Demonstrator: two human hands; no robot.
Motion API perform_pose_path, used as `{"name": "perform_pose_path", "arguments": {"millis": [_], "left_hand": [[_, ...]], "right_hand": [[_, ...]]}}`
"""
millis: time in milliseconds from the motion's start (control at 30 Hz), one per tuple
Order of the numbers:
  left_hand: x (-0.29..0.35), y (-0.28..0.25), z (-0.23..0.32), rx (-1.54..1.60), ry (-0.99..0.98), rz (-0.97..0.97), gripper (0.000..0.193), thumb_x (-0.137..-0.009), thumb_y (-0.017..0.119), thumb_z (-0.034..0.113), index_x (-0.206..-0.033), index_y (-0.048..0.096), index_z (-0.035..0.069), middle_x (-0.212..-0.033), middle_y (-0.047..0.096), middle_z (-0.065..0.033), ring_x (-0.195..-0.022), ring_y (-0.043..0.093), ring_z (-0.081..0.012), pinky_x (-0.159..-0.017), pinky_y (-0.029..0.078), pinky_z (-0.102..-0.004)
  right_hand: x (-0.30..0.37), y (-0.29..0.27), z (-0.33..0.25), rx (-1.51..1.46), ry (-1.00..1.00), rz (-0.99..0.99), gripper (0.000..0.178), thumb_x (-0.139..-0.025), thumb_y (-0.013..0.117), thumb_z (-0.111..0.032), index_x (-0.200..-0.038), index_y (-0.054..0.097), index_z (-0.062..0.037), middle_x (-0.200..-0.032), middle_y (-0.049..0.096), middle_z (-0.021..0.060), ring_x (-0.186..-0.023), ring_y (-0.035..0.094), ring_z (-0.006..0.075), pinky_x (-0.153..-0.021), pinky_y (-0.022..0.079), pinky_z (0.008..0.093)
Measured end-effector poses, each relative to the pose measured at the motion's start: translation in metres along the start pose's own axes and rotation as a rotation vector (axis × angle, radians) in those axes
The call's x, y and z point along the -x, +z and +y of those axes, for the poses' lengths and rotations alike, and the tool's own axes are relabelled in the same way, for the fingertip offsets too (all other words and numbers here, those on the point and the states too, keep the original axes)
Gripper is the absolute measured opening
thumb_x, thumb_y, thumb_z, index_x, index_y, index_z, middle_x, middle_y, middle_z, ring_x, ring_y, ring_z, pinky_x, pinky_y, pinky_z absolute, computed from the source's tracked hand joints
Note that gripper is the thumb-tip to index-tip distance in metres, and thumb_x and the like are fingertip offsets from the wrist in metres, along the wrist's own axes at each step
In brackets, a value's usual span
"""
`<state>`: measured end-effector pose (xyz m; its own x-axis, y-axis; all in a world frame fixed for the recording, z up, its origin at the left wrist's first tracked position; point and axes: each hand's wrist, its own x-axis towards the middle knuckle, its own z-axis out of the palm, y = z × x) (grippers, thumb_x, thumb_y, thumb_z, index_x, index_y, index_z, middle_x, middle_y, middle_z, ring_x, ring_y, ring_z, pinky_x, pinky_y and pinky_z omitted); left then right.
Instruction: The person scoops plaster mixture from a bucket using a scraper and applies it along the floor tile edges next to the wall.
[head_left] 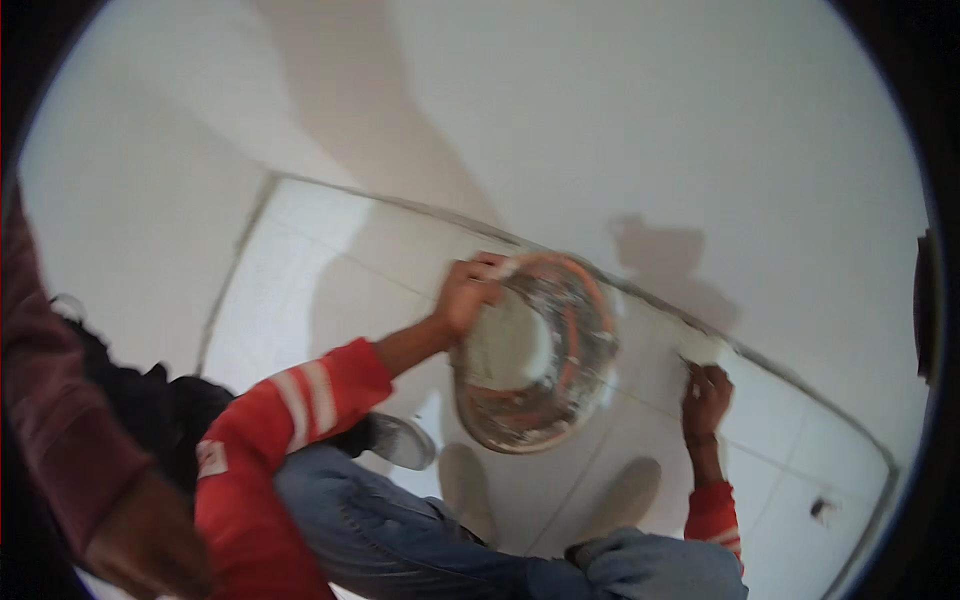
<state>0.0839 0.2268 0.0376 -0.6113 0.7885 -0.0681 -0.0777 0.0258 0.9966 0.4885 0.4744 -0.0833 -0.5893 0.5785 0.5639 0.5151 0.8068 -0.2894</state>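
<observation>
My left hand (468, 296) grips the upper left rim of a round, orange-rimmed basin (588, 350). The basin is tilted, its inside smeared with grey and white residue. A mass of pale, greyish-white paste (512, 345) lies in its left part. To the right, close to the foot of the wall, my right hand (707, 398) is closed with fingers curled. A small pale patch and a thin dark tip show at its fingertips, too blurred to name. Both my arms wear red sleeves with white stripes.
Pale floor tiles (760, 415) meet the white wall (640, 120) along a rough grey joint (450, 215). My shoes (620, 492) stand below the basin. At left are another person's maroon sleeve (70, 400), hand (150, 540) and grey shoe (403, 441). A small dark spot (822, 511) marks the right-hand tiles.
</observation>
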Motion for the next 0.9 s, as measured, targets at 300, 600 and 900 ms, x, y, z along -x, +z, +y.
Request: {"name": "perform_pose_path", "arguments": {"millis": [300,600,900], "left_hand": [[0.012,0.013,0.025,-0.339,-0.002,0.106,0.023,-0.074,0.066,0.006,-0.088,0.076,-0.009,-0.127,0.069,-0.0099,-0.102,0.063,-0.0195,-0.085,0.05,-0.0309],[0.0,0.027,0.036,-0.289,-0.034,0.078,0.017,-0.071,0.067,0.01,-0.064,0.063,-0.005,-0.123,0.069,-0.0133,-0.102,0.062,-0.0246,-0.084,0.049,-0.0347],[0.0,0.024,0.034,-0.368,-0.011,0.088,0.045,-0.071,0.069,0.015,-0.112,0.075,-0.003,-0.104,0.073,-0.0147,-0.099,0.068,-0.0263,-0.088,0.053,-0.0355]], "right_hand": [[-0.017,0.031,-0.005,-0.378,0.277,0.022,0.008,-0.088,0.07,-0.001,-0.092,0.065,0.0042,-0.084,0.06,0.0162,-0.076,0.061,0.033,-0.071,0.049,0.0427],[0.021,0.066,0.024,-0.395,0.462,-0.12,0.019,-0.098,0.065,-0.015,-0.099,0.068,0.0041,-0.085,0.063,0.0129,-0.072,0.062,0.0241,-0.065,0.049,0.0383],[0.01,0.021,-0.027,-0.909,0.756,-0.15,0.031,-0.098,0.064,-0.024,-0.122,0.068,-0.0046,-0.083,0.07,0.0158,-0.065,0.063,0.0265,-0.063,0.054,0.0414]]}}
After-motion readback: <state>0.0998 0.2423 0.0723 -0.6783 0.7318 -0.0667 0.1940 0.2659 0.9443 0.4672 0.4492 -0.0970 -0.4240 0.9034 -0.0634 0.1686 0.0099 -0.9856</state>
